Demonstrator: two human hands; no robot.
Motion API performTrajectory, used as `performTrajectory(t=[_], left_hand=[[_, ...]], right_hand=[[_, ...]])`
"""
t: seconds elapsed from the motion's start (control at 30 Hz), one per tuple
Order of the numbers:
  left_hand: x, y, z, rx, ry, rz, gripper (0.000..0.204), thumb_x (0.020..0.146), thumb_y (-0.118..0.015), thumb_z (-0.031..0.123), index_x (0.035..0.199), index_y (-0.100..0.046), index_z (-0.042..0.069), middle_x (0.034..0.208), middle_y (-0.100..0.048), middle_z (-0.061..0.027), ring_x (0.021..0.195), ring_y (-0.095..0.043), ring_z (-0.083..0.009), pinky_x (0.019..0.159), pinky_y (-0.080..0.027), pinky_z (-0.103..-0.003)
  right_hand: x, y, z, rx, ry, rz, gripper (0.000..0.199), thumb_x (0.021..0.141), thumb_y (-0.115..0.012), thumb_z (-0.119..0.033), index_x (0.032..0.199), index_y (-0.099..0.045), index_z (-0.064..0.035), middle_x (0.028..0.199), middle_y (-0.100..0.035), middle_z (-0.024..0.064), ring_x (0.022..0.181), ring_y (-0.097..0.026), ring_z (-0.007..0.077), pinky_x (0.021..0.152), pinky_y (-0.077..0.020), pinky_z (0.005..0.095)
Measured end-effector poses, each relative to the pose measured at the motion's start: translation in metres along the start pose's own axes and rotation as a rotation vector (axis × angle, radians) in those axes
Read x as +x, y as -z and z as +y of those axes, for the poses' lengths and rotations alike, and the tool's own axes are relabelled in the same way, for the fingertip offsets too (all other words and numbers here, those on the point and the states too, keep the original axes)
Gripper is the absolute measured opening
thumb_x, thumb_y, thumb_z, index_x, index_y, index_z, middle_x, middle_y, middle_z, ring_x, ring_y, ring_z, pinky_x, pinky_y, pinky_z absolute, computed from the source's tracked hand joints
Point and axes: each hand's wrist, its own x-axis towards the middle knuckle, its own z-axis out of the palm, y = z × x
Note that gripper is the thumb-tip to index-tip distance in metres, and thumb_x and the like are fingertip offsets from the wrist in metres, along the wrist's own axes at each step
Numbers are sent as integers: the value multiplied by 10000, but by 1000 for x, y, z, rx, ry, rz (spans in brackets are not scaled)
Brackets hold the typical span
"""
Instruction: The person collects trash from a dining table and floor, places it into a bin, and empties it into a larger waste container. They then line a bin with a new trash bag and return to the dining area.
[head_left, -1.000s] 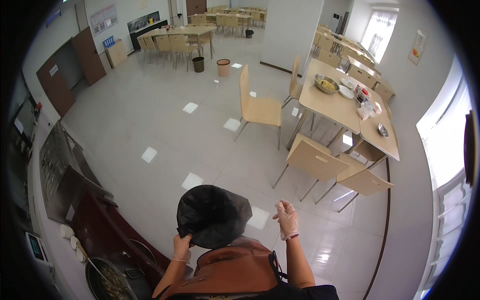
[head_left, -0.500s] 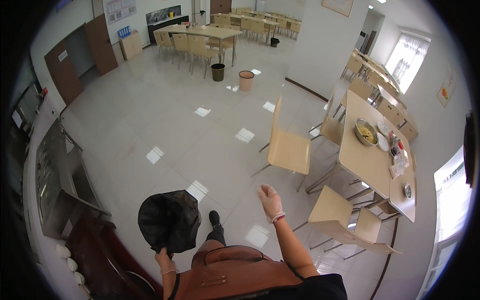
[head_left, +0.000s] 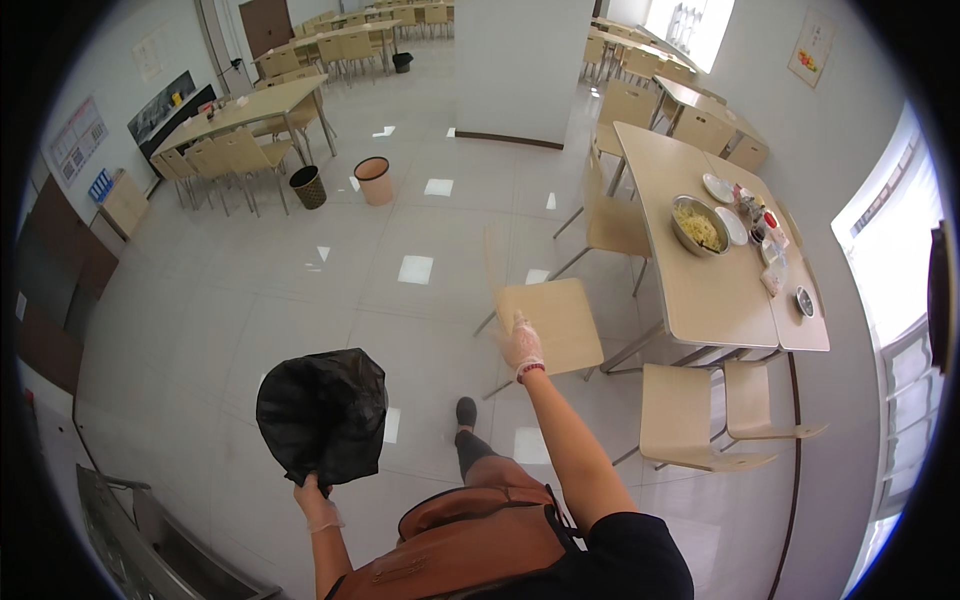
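Note:
My left hand (head_left: 313, 492), in a clear plastic glove, is closed on the near edge of a black bin bag (head_left: 322, 415). The bag is spread wide and rounded, with its mouth facing up; whether a bin is inside it, I cannot tell. My right hand (head_left: 521, 346), also in a clear glove and with a red band at the wrist, is stretched forward with its fingers apart and nothing held. It overlaps the front left corner of a pale wooden chair (head_left: 555, 312) in the picture; contact with the chair cannot be made out.
A table (head_left: 690, 300) on the right bears a steel bowl of yellowish food (head_left: 698, 228), plates (head_left: 733, 226) and small packages. More chairs (head_left: 672, 415) stand around it. Ahead left are a pink bin (head_left: 374, 182) and a dark patterned bin (head_left: 308, 187). A metal counter (head_left: 150, 540) is at lower left.
My view has turned right and moved forward, so the metal counter slid toward the lower left. The bag stays in my left hand. My right hand's fingers have loosened, and it now overlaps the chair.

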Motion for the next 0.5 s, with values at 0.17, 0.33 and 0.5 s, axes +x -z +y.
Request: performTrajectory(t=[0.17,0.33,0.5], left_hand=[[87,-89,11,6,0,14,121,791,-553,99,871,-578,11,688,-557,-39,512,-479,-121,444,-372,-242],[144,-186,35,71,48,78,120,769,-557,91,861,-575,16,659,-546,-38,479,-461,-120,423,-352,-247],[193,-267,62,126,53,43,112,758,-566,97,834,-567,15,664,-538,-35,482,-452,-124,434,-343,-245]], right_hand=[[164,-91,9,-21,-142,-139,406,779,-600,-265,1075,-571,10,1048,-600,214,1001,-570,351,849,-459,409],[241,-149,58,-748,310,-533,289,792,-498,-153,995,-622,10,955,-625,213,928,-592,386,809,-476,413],[262,-142,84,49,-388,-135,236,800,-511,-130,945,-651,-7,943,-644,169,905,-616,351,781,-489,414]])
